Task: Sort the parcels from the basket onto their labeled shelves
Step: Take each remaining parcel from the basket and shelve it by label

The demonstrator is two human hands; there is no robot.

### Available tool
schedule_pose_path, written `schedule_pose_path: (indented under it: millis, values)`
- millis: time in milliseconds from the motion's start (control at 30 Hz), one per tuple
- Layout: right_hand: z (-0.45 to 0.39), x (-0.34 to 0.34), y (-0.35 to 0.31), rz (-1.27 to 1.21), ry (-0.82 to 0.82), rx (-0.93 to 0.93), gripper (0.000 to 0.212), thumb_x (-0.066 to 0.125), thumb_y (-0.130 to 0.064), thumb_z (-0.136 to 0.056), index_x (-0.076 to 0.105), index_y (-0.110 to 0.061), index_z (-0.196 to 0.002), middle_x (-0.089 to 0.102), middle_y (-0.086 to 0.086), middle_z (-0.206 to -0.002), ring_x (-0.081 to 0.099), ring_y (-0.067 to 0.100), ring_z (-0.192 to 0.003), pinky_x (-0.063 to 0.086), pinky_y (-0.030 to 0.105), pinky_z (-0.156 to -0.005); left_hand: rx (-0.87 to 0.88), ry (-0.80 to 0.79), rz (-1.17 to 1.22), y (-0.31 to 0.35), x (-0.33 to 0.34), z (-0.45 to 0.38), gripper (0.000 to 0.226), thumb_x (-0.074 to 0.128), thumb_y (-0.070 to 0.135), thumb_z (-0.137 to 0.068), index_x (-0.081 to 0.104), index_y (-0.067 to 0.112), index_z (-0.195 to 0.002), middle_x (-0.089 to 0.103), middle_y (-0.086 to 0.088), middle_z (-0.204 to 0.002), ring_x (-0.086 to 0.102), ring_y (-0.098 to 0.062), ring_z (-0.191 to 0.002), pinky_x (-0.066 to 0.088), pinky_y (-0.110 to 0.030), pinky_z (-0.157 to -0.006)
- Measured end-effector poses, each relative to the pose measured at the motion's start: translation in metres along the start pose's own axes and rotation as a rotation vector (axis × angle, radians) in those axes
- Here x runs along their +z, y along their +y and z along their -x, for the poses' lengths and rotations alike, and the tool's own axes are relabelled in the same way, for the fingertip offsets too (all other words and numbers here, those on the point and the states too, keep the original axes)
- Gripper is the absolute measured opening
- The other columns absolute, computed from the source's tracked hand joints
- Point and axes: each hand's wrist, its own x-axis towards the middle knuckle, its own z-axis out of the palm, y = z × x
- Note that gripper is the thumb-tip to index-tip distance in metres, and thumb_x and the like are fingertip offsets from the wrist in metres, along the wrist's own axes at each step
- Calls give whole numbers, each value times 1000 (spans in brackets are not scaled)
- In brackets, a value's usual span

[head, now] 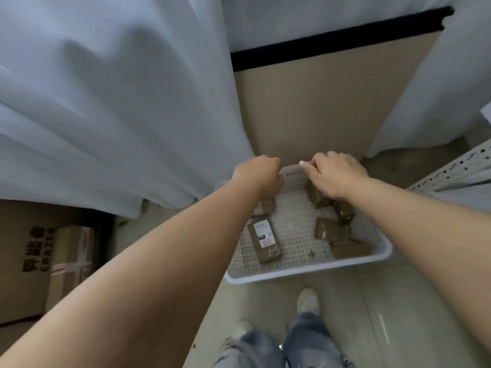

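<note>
A white perforated basket (pixel 305 274) sits on the floor in front of my feet. Several brown parcels lie in it. One with a white label (pixel 264 241) is at the left, and a cluster of others (pixel 332 231) is at the right. My left hand (pixel 259 173) is curled over the basket's far left rim. My right hand (pixel 334 173) grips the far rim near the middle, thumb out, and covers part of a parcel beneath it. Neither hand holds a parcel.
White curtains hang at the left (pixel 106 102) and right (pixel 438 88), with a tan board (pixel 318 107) between them. Cardboard boxes (pixel 39 256) stand at the lower left. A perforated metal shelf upright (pixel 451 171) runs along the right. My shoes (pixel 308 301) stand just behind the basket.
</note>
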Motion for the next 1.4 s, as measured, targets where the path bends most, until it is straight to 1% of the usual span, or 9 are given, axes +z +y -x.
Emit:
schedule_pose_path:
  millis: [300,467,633,767,867,1000,1133,1267,1400]
  values:
    - [-74,154,42,-28,-275,74,55,26,-54,-99,49,-14,-131,48,15,-135,44,35,-124,40,42,-94,-181,-233,181,-61,160,-86,35,41,26,-97,52,14,-129,58,-11,-126,55,-31,-114,48,-38,-89]
    - [-109,273,39,-66,-426,132,47,39,-44,-99,46,-13,-133,49,15,-134,47,33,-121,42,37,-90,-241,-392,166,-96,273,-131,38,42,31,-98,46,18,-133,58,-10,-125,57,-31,-110,41,-32,-74]
    - [-147,392,23,-91,-543,204,44,41,-37,-100,43,-10,-135,48,15,-134,46,32,-121,42,38,-93,-357,-441,398,-128,377,-176,38,44,25,-96,48,13,-133,58,-11,-126,59,-31,-108,49,-36,-84]
    - [-173,468,20,-133,-575,273,44,44,-34,-99,42,-9,-135,48,15,-133,45,31,-122,43,39,-96,-445,-479,563,-144,450,-200,31,47,20,-95,55,11,-123,63,-8,-108,61,-25,-85,51,-32,-73]
    - [-187,515,24,-161,-591,311,43,46,-31,-98,42,-6,-133,49,16,-130,47,32,-119,44,40,-96,-446,-487,584,-152,498,-211,33,49,24,-94,55,10,-124,64,-10,-110,63,-27,-89,52,-34,-76]
    - [-195,563,25,-196,-606,342,42,48,-28,-98,39,-3,-131,49,18,-128,48,34,-118,44,40,-94,-456,-482,597,-155,547,-221,33,47,21,-97,52,5,-125,58,-16,-123,58,-32,-109,44,-32,-78]
    - [-199,594,23,-239,-621,375,41,47,-24,-98,38,-2,-131,49,18,-129,47,34,-118,43,39,-93,-538,-513,678,-154,584,-229,29,48,14,-95,56,3,-120,63,-16,-117,62,-30,-104,46,-30,-73]
    - [-204,607,23,-324,-695,445,47,53,-14,-92,36,-6,-136,51,14,-131,50,32,-118,45,38,-98,-664,-537,770,-152,601,-236,37,50,13,-93,48,1,-128,61,-18,-121,60,-33,-108,52,-38,-86]
    - [-206,599,25,-376,-735,474,41,53,-13,-89,51,-9,-130,56,13,-128,54,30,-115,46,36,-99,-675,-560,784,-151,597,-236,31,49,15,-95,54,1,-122,61,-18,-118,60,-32,-108,50,-35,-86]
